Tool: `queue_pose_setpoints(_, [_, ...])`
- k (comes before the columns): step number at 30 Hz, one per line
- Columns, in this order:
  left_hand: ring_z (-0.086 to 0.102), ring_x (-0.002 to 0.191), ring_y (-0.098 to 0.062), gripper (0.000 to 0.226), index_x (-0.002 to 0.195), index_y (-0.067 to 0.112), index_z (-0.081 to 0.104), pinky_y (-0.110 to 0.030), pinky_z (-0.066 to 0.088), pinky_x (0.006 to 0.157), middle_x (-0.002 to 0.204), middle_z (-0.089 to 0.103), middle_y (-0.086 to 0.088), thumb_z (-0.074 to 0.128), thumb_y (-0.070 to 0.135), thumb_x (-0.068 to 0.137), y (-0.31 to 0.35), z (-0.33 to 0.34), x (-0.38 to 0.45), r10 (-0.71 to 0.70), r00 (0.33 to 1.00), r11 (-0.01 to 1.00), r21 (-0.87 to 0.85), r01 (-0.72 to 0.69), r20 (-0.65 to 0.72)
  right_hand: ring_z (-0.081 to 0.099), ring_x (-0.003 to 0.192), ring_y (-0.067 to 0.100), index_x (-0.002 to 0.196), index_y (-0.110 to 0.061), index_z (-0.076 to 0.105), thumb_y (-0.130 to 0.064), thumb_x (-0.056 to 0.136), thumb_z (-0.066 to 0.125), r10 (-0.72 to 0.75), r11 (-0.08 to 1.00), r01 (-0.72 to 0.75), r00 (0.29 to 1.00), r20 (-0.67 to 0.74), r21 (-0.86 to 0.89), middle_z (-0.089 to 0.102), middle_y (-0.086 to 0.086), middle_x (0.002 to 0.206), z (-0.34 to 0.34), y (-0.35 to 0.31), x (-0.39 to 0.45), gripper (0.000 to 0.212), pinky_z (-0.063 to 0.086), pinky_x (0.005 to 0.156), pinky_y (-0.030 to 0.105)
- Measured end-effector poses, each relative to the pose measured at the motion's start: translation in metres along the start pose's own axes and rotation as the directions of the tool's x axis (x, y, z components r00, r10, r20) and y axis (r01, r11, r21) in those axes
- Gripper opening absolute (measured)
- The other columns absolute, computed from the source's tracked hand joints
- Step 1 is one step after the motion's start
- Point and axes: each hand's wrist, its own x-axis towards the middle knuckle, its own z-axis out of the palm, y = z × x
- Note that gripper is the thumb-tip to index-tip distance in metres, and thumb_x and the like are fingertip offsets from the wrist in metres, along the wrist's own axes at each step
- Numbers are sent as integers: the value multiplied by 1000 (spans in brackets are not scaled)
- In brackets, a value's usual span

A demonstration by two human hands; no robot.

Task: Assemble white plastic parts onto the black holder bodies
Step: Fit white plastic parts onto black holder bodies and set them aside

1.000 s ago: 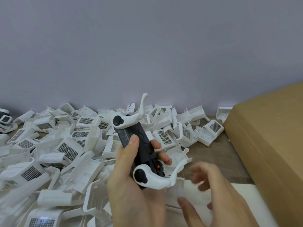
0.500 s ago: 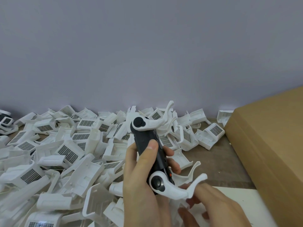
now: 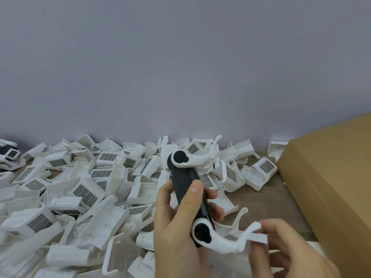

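My left hand (image 3: 176, 229) grips a black holder body (image 3: 185, 179), held upright with my thumb across its front. A white curved arm (image 3: 197, 158) is fitted at its top end, and a second white curved arm (image 3: 222, 240) at its bottom end. My right hand (image 3: 285, 247) pinches the tip of the lower arm together with a small white flat piece (image 3: 259, 237). A heap of loose white plastic parts (image 3: 84, 193) with grid faces covers the table on the left and behind.
A brown cardboard box (image 3: 331, 177) stands on the right, its corner close to my right hand. A plain grey wall rises behind the heap. Bare brown table (image 3: 267, 201) shows between the heap and the box. White sheet (image 3: 319, 247) lies under my right hand.
My left hand has lifted the holder and turned it more upright. My right hand, free a second ago, has moved in and now pinches the tip of the lower white arm.
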Motion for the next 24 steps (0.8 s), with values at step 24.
queue_pose_setpoints(24, [60,60,-19,37,67,23,73,-35,47,69,72,71,-9,75,47,39,-9,25,-10,-139,978,941,287,180,-158,65,47,4,72,-6,52,32,85,44,187,741,-106,981,-52,663,66,-6,51,-27,-9,25,40,49,43,10])
